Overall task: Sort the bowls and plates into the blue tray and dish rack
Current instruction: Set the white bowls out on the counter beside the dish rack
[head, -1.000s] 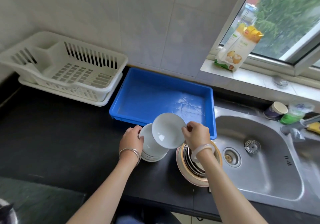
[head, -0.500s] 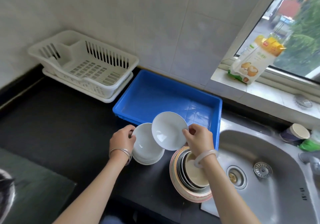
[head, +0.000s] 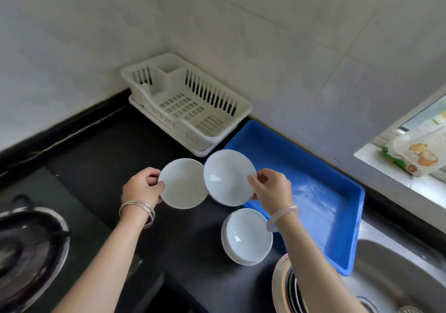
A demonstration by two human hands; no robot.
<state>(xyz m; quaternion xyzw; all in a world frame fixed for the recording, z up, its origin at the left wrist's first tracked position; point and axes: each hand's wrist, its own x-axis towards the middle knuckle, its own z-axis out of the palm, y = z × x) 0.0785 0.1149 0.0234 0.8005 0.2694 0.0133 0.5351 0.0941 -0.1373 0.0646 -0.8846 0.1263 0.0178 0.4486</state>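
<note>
Hardly begun, I judge: neither the blue tray [head: 301,165] nor the white dish rack [head: 241,109] shows any dish in it yet. They stand side by side against the wall at the back of the worktop [head: 108,148].

My left hand [head: 142,188] pinches the rim of the left bowl [head: 183,183], thumb on the inside. My right hand [head: 272,189] pinches the rim of the right bowl [head: 229,177] the same way. Both white bowls are held in the air, tilted towards me, over the spot where the rack's corner meets the tray's. Their rims overlap in this view; whether they touch I cannot tell.

Still to sort: these two, the stack of white bowls [head: 247,236] on the worktop just beside the tray's near edge, and the pile of plates [head: 280,286] at the worktop's right end by the sink [head: 398,276].

My right forearm covers much of that pile and the bottom edge cuts it off, so I cannot count it. The number of bowls in the stack is also unclear. The inside of the rack's cutlery pocket is hidden.
</note>
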